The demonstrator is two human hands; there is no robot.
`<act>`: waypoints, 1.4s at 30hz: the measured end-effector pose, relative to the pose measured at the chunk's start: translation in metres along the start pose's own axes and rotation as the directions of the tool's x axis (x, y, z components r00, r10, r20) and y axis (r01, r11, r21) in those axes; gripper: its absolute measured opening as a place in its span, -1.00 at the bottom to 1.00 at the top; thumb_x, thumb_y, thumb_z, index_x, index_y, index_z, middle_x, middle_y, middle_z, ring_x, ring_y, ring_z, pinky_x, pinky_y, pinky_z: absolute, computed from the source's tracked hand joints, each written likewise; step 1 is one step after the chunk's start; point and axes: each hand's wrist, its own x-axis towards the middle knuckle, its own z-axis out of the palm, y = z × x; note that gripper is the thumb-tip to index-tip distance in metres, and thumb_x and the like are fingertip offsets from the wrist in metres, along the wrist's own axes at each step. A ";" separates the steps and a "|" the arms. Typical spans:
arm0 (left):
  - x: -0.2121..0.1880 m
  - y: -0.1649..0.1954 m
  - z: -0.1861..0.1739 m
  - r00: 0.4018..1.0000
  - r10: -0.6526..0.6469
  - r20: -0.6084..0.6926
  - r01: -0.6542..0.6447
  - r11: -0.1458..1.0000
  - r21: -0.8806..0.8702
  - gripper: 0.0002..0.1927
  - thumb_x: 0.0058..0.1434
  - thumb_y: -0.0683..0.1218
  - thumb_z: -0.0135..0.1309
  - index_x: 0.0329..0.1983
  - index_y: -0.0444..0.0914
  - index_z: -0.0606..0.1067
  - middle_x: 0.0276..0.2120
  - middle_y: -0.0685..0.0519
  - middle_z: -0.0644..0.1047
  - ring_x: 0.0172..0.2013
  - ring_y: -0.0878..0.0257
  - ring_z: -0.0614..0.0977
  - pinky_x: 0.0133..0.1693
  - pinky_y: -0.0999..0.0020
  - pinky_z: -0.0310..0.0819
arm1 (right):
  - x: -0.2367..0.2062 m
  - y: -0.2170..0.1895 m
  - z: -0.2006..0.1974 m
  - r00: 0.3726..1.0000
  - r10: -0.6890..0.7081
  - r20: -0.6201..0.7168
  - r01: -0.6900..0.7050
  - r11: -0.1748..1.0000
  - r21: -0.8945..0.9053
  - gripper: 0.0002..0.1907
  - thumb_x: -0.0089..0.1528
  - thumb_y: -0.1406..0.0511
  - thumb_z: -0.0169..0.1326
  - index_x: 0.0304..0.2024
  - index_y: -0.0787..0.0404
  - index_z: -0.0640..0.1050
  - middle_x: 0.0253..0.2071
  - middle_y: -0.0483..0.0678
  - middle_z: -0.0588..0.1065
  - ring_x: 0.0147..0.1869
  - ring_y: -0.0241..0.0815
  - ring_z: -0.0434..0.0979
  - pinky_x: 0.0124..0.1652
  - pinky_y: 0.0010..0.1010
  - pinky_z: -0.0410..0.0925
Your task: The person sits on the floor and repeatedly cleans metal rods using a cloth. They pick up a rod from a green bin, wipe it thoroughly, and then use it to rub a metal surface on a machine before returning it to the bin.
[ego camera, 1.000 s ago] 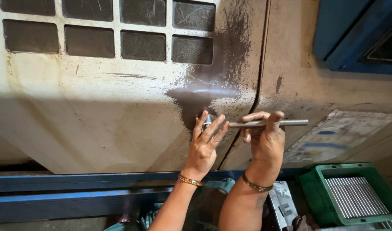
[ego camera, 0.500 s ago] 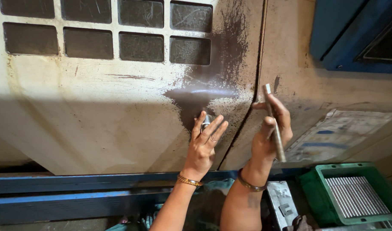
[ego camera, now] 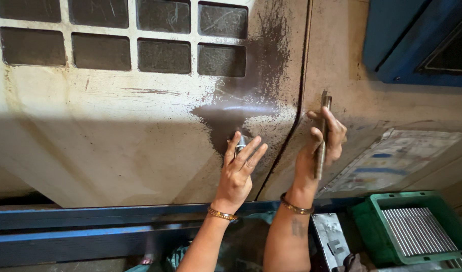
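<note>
My left hand (ego camera: 239,168) presses one small round metal part (ego camera: 241,142) against the dirty cream machine panel (ego camera: 115,146); the fingers are extended and spread loosely around the part rather than clenched, so the hand is open with the fingertips holding the part in place. My right hand (ego camera: 319,146) is closed around one metal rod (ego camera: 322,132), held nearly upright, its top end standing above the fingers and its lower end below the palm. The rod lies just right of the one vertical seam (ego camera: 299,100) that divides the panel. Each wrist carries one bangle, two in all. Above the left hand, one dark stain (ego camera: 246,106) spreads across the panel, and eight dark rectangular windows (ego camera: 163,55) are visible in two rows. One green crate (ego camera: 417,226) with ribbed contents stands at lower right, and one blue rail (ego camera: 90,236) runs below the panel.
</note>
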 end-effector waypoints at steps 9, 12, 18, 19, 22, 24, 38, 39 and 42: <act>0.002 0.001 -0.001 1.000 0.007 -0.002 -0.007 1.000 0.002 -0.25 0.16 -0.50 -0.08 0.35 -0.04 0.46 0.38 0.17 0.39 0.51 0.00 0.19 0.51 0.00 0.10 | -0.006 0.014 0.003 0.999 -0.021 -0.050 0.024 0.998 0.062 -0.37 0.48 -0.13 -0.10 0.17 0.27 0.50 -0.09 0.02 0.60 0.11 -0.15 0.56 0.21 -0.29 0.37; 0.002 0.001 -0.001 1.000 0.004 0.004 -0.004 1.000 0.018 -0.25 0.16 -0.50 -0.09 0.35 -0.04 0.47 0.38 0.17 0.38 0.50 0.00 0.20 0.51 0.00 0.11 | -0.003 0.013 0.001 0.999 -0.039 -0.033 0.041 0.998 0.052 -0.37 0.49 -0.12 -0.11 0.17 0.29 0.51 -0.12 0.02 0.63 0.13 -0.12 0.53 0.23 -0.26 0.35; 0.001 0.001 -0.001 1.000 0.002 -0.005 -0.002 1.000 0.007 -0.27 0.20 -0.49 -0.09 0.35 -0.04 0.47 0.38 0.18 0.38 0.51 0.02 0.20 0.51 0.04 0.11 | 0.002 0.008 -0.006 1.000 0.009 0.015 -0.012 0.988 0.155 -0.34 0.48 -0.13 -0.08 0.17 0.34 0.50 -0.06 0.06 0.57 0.10 -0.11 0.60 0.19 -0.28 0.39; 0.001 0.001 -0.001 1.000 0.001 -0.003 -0.001 1.000 0.010 -0.27 0.20 -0.49 -0.09 0.35 -0.04 0.47 0.38 0.18 0.38 0.51 0.02 0.19 0.51 0.04 0.12 | 0.002 0.007 -0.007 0.999 0.028 0.024 -0.032 0.984 0.175 -0.33 0.47 -0.14 -0.08 0.17 0.34 0.50 -0.05 0.06 0.55 0.08 -0.11 0.63 0.17 -0.28 0.41; 0.001 0.001 -0.001 1.000 -0.003 0.002 0.003 1.000 0.014 -0.28 0.21 -0.49 -0.09 0.35 -0.04 0.46 0.38 0.18 0.38 0.51 0.02 0.19 0.51 0.05 0.12 | 0.003 0.004 -0.011 0.998 0.035 0.053 -0.044 0.982 0.181 -0.31 0.50 -0.14 -0.09 0.19 0.36 0.52 0.00 0.09 0.56 0.13 -0.09 0.63 0.23 -0.29 0.39; 0.000 0.000 0.000 1.000 -0.003 -0.001 0.003 1.000 0.012 -0.28 0.21 -0.49 -0.08 0.35 -0.03 0.46 0.38 0.18 0.38 0.51 0.02 0.19 0.51 0.06 0.12 | 0.004 0.003 -0.013 0.996 0.056 0.066 -0.067 0.980 0.186 -0.30 0.48 -0.16 -0.11 0.17 0.35 0.53 -0.07 0.07 0.61 0.10 -0.13 0.65 0.23 -0.30 0.40; -0.001 0.002 0.000 1.000 -0.001 0.008 0.001 0.999 0.044 -0.24 0.16 -0.50 -0.09 0.34 -0.04 0.47 0.38 0.17 0.38 0.51 0.00 0.17 0.51 0.03 0.11 | 0.007 0.006 -0.016 0.991 0.107 0.082 -0.124 0.962 0.241 -0.24 0.45 -0.19 -0.09 0.14 0.41 0.53 -0.15 0.08 0.62 0.05 -0.12 0.64 0.26 -0.26 0.36; 0.000 0.002 0.000 1.000 0.002 0.006 -0.002 0.999 0.045 -0.25 0.16 -0.50 -0.09 0.34 -0.04 0.47 0.38 0.17 0.38 0.51 0.00 0.17 0.51 0.03 0.10 | 0.007 0.007 -0.016 0.990 0.110 0.085 -0.128 0.960 0.250 -0.24 0.44 -0.19 -0.08 0.14 0.41 0.53 -0.15 0.08 0.62 0.05 -0.12 0.64 0.26 -0.26 0.36; 0.000 0.002 0.000 1.000 0.002 0.011 -0.003 0.999 0.046 -0.24 0.15 -0.51 -0.10 0.34 -0.03 0.48 0.38 0.17 0.38 0.51 0.01 0.19 0.51 0.02 0.10 | 0.006 0.008 -0.017 0.990 0.119 0.081 -0.136 0.958 0.251 -0.23 0.44 -0.20 -0.08 0.14 0.41 0.53 -0.16 0.08 0.62 0.04 -0.12 0.63 0.25 -0.26 0.36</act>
